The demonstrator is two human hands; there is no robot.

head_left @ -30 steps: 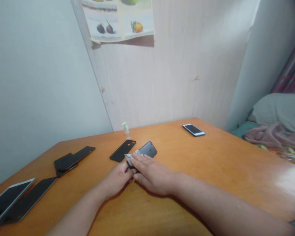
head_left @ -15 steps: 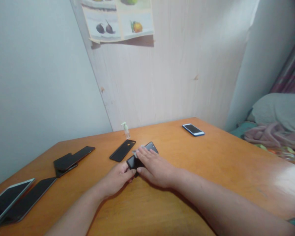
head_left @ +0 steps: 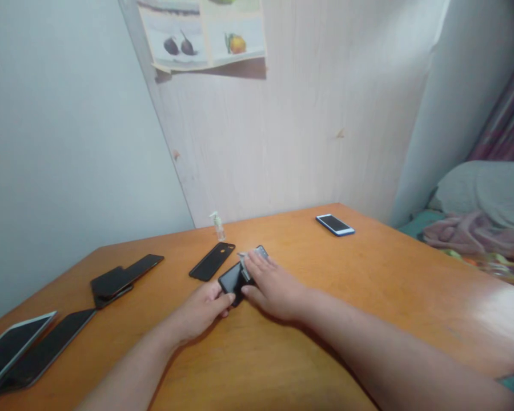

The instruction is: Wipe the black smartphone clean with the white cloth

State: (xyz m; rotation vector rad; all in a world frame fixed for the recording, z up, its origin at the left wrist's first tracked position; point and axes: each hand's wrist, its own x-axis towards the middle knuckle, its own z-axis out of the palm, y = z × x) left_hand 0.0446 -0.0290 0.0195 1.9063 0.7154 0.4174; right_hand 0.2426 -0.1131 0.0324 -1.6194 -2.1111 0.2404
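A black smartphone (head_left: 231,278) is tilted slightly above the orange-brown table, its dark screen facing up. My left hand (head_left: 206,305) grips its near left end, thumb along the edge and fingers underneath. Across the far half of the screen lies my right hand (head_left: 274,286), pressing a thin grey cloth (head_left: 243,259) flat under its fingers. The palm and fingers hide most of that cloth. Just beyond the phone rests an empty black phone case (head_left: 212,261) with a camera cut-out. A small clear pump bottle (head_left: 219,228) stands behind the case.
A white-fronted phone in a blue case (head_left: 335,225) lies at the back right. On the left are stacked dark phones (head_left: 126,278), a white-edged tablet (head_left: 15,348) and a dark tablet-like device (head_left: 53,345). Bedding (head_left: 484,188) is beyond the table's right edge.
My right hand and the cloth have slid slightly along the screen toward the far end, baring more of the near part. My left hand keeps its grip. The view has shifted slightly.
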